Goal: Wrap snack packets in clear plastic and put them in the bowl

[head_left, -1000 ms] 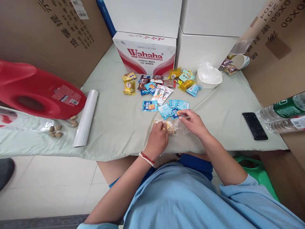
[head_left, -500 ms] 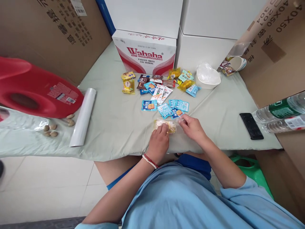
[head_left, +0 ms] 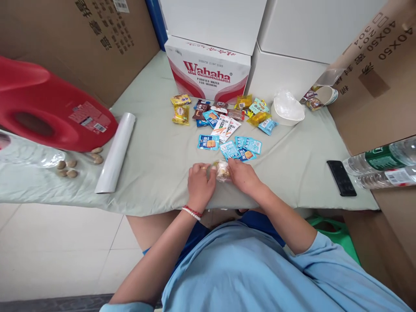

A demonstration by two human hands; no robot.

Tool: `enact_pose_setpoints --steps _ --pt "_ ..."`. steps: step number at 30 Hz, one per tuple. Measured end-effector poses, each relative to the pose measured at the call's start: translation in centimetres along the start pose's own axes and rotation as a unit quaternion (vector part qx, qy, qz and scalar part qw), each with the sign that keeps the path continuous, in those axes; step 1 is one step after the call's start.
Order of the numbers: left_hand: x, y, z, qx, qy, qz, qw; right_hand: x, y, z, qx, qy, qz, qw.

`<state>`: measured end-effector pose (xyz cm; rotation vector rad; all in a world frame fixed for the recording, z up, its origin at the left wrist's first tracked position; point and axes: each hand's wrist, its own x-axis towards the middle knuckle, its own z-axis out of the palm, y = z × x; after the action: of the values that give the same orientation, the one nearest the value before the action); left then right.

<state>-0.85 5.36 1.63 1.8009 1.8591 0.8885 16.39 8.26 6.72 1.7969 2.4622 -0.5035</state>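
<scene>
A clear-wrapped snack packet with pale and yellowish contents lies at the front of the cloth-covered table, between my two hands. My left hand is closed at the packet's left end, its thumb against the wrapper and its fingers curled down. On the other end, my right hand grips the wrapper, with the fingertips partly hidden. Just beyond lie several blue snack sachets. Behind these are two white sachets, brown cocoa packets and yellow-wrapped snacks.
A white bowl with a plastic bag in it stands behind right. Left are a plastic roll, a red jug and several brown lumps. A phone and water bottles lie right. Boxes line the back.
My left hand has shifted left off the packet's top to its left end. My right hand has moved left, close against the packet. The view has shifted slightly.
</scene>
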Motion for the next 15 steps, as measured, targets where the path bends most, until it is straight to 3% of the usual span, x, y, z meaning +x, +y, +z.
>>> enact_pose_setpoints --steps 3,6,7,9,11,12,15 --pt "0.8 0.2 1.2 0.013 -0.055 0.021 0.998 -0.6 0.0 0.4 0.067 0.027 0.021 0.997" --pt "0.2 1.5 1.8 -0.016 -0.031 0.051 0.998 -1.8 0.9 1.2 0.26 0.073 0.045 0.962" --pt "-0.2 2.1 1.9 -0.019 -0.01 0.064 0.998 -2.3 1.3 1.5 0.355 0.077 0.06 0.93" --pt "-1.3 3.3 2.0 -0.002 0.036 0.115 0.993 -3.5 2.3 2.1 0.546 0.06 0.092 0.831" --pt "-2.5 4.6 2.3 0.026 0.069 0.209 0.975 -4.8 3.2 2.7 0.682 0.042 0.108 0.722" --pt "-3.1 5.2 2.6 0.038 0.074 0.26 0.962 -5.4 3.5 2.9 0.721 0.039 0.111 0.683" --pt "-4.7 6.5 3.7 0.047 0.046 0.376 0.924 -7.2 4.3 3.4 0.773 0.046 0.116 0.622"
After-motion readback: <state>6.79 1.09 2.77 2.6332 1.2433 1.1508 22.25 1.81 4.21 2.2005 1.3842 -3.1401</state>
